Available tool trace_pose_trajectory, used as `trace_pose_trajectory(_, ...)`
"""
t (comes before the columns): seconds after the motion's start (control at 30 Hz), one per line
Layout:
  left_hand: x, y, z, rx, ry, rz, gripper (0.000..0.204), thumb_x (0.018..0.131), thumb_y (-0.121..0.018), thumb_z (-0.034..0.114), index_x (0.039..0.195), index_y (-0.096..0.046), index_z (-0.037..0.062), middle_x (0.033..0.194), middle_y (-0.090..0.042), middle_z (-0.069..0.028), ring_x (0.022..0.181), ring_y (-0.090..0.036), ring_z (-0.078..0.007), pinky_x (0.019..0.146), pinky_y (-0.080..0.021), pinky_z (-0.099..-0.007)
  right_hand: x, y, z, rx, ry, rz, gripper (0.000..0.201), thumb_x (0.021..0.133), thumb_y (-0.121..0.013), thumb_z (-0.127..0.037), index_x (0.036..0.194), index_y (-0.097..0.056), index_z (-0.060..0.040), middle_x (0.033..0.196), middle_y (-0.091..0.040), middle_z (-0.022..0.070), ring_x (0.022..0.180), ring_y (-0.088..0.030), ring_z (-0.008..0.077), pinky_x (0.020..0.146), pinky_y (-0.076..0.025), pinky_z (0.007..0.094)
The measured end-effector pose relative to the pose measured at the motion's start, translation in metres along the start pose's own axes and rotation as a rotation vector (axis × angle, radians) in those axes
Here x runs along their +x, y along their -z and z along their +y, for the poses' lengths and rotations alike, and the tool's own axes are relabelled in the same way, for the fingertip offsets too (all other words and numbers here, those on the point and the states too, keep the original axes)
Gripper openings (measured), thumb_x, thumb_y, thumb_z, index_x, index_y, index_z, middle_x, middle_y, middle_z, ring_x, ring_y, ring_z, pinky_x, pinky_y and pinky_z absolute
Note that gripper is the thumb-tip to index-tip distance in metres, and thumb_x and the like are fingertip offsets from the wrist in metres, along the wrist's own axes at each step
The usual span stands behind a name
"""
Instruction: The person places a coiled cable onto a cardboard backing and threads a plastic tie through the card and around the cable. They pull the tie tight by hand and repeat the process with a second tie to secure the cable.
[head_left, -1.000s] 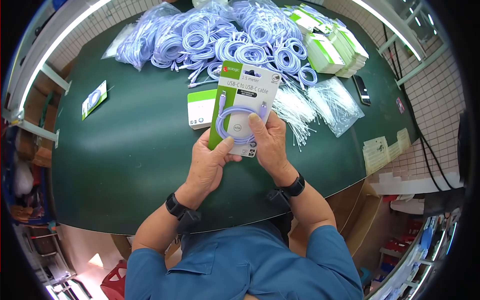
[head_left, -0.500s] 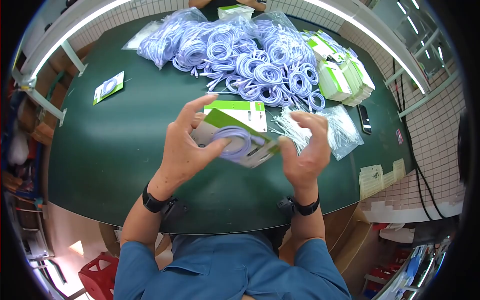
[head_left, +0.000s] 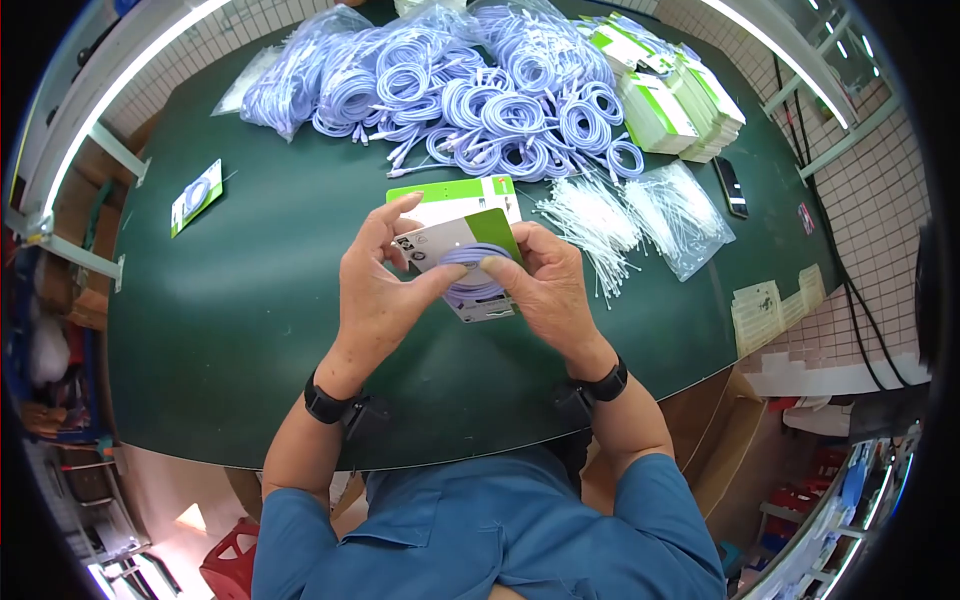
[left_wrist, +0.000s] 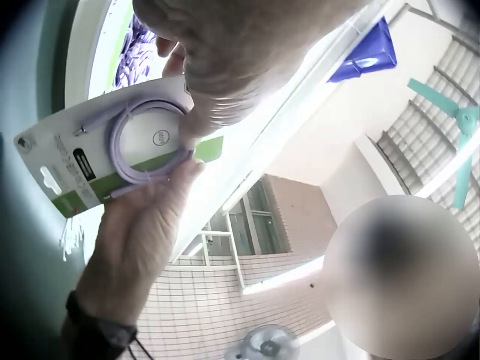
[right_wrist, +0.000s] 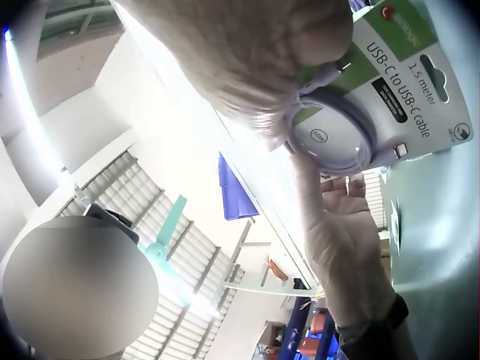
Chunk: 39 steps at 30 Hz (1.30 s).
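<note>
A white and green USB-C cable card [head_left: 425, 245] carries a coiled lilac cable [right_wrist: 337, 127]. It is held above the table, its slotted end tilted toward the person. My right hand [head_left: 555, 295] grips one side of the card, its thumb pressing on the coil. On the other side my left hand [head_left: 380, 290] holds it, thumb on the coil beside the right thumb and fingers partly hidden behind the card. In the left wrist view the right hand [left_wrist: 142, 232] shows across the card. Just beyond the hands lies a stack of green and white cards [head_left: 500, 190].
A heap of coiled lilac cables [head_left: 480, 105], some bagged, covers the back of the green table [head_left: 230, 330]. White ties [head_left: 595, 225], a clear bag of ties [head_left: 680, 220], card stacks [head_left: 665, 115] and a phone [head_left: 732, 187] sit to the right. One cable card [head_left: 196, 198] lies at left.
The cable card has been turned round, its slotted end swinging from away to toward the person. The right hand came off it midway and now grips it again; the left hand has stayed on it.
</note>
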<state>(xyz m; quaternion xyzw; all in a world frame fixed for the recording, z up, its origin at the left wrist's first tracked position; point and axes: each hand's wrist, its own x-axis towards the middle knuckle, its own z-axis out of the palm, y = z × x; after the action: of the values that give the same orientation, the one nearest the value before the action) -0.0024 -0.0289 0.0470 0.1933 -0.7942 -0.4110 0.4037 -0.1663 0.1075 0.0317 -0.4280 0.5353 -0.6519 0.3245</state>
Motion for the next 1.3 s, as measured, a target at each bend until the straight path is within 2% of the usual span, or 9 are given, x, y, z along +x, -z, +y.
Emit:
trace_pose_trajectory(0.1,-0.005,-0.008,-0.004,-0.483,0.330,-0.073,0.057,0.084,-0.088,0.005,0.135,-0.064,-0.0037,0.106,-0.077,-0.0108,0.093,-0.075,-0.0162,0.079,-0.062,-0.0312,0.000,-0.009,0.005,0.079,0.013,0.104,0.020,0.097,-0.079,-0.005,0.114,-0.071,-0.0002,0.114,-0.075,0.0070,0.098,-0.071,0.0137,0.085,-0.058,0.0300)
trace_pose_trajectory(0.2,-0.005,-0.009,-0.004,-0.527,0.470,-0.132,0.050,0.090,-0.083,0.004,0.134,-0.062,-0.0061,0.108,-0.077,-0.0115,0.094,-0.075,-0.0155,0.074,-0.062,-0.0287,0.001,-0.013,0.012,0.140,0.131,0.205,0.021,0.093,-0.083,-0.005,0.110,-0.071,-0.0011,0.114,-0.075,0.0095,0.096,-0.072,0.0166,0.083,-0.059,0.0306)
trace_pose_trajectory(0.23,-0.005,-0.010,-0.003,-0.550,0.538,-0.165,0.047,0.092,-0.081,0.003,0.133,-0.060,-0.0073,0.108,-0.076,-0.0118,0.094,-0.075,-0.0152,0.072,-0.062,-0.0274,0.002,-0.009,0.016,-0.107,0.284,0.230,0.024,0.091,-0.084,-0.004,0.111,-0.071,-0.0018,0.114,-0.075,0.0108,0.096,-0.073,0.0184,0.082,-0.059,0.0309)
trace_pose_trajectory(0.3,-0.003,-0.011,-0.006,-0.569,0.529,-0.184,0.042,0.094,-0.079,0.003,0.131,-0.061,-0.0072,0.109,-0.076,-0.0122,0.094,-0.075,-0.0151,0.070,-0.062,-0.0267,0.004,-0.001,0.020,-0.610,0.583,0.271,0.029,0.087,-0.086,-0.002,0.113,-0.072,-0.0031,0.115,-0.075,0.0135,0.096,-0.074,0.0221,0.079,-0.059,0.0316)
trace_pose_trajectory(0.43,-0.002,-0.020,-0.002,-0.647,0.483,-0.181,0.032,0.097,-0.075,0.002,0.125,-0.061,-0.0069,0.113,-0.075,-0.0133,0.095,-0.074,-0.0151,0.066,-0.063,-0.0254,0.004,-0.002,0.022,-0.596,0.639,0.329,0.032,0.084,-0.088,-0.001,0.112,-0.074,-0.0040,0.111,-0.076,0.0154,0.091,-0.074,0.0261,0.074,-0.058,0.0324)
trace_pose_trajectory(0.67,-0.005,-0.022,0.000,-0.673,0.374,-0.173,0.039,0.100,-0.073,0.003,0.135,-0.058,-0.0052,0.123,-0.073,-0.0149,0.099,-0.075,-0.0191,0.071,-0.068,-0.0277,-0.001,-0.003,0.018,-0.532,0.593,0.357,0.029,0.081,-0.089,0.001,0.108,-0.077,-0.0018,0.107,-0.077,0.0129,0.087,-0.072,0.0199,0.073,-0.057,0.0291)
trace_pose_trajectory(0.83,-0.001,-0.023,0.009,-0.682,0.402,-0.149,0.028,0.099,-0.074,0.003,0.122,-0.061,-0.0065,0.112,-0.073,-0.0128,0.091,-0.073,-0.0143,0.065,-0.064,-0.0252,-0.001,-0.003,0.018,-0.550,0.547,0.360,0.027,0.082,-0.088,0.004,0.107,-0.079,-0.0002,0.109,-0.077,0.0118,0.090,-0.070,0.0159,0.076,-0.056,0.0260)
trace_pose_trajectory(1.13,-0.004,-0.024,0.002,-0.657,0.422,-0.161,0.030,0.099,-0.074,0.005,0.123,-0.060,-0.0068,0.111,-0.072,-0.0124,0.091,-0.073,-0.0136,0.063,-0.064,-0.0248,0.002,-0.003,0.032,-0.444,0.502,0.366,0.027,0.084,-0.088,-0.001,0.109,-0.079,-0.0041,0.106,-0.077,0.0108,0.089,-0.073,0.0203,0.075,-0.058,0.0311)
trace_pose_trajectory(1.3,-0.005,-0.026,0.003,-0.662,0.424,-0.154,0.031,0.100,-0.073,0.006,0.125,-0.060,-0.0070,0.114,-0.072,-0.0136,0.092,-0.073,-0.0147,0.062,-0.065,-0.0255,0.001,-0.003,0.025,-0.452,0.438,0.269,0.023,0.090,-0.080,0.005,0.113,-0.077,0.0012,0.111,-0.072,0.0077,0.099,-0.068,0.0159,0.083,-0.056,0.0279)
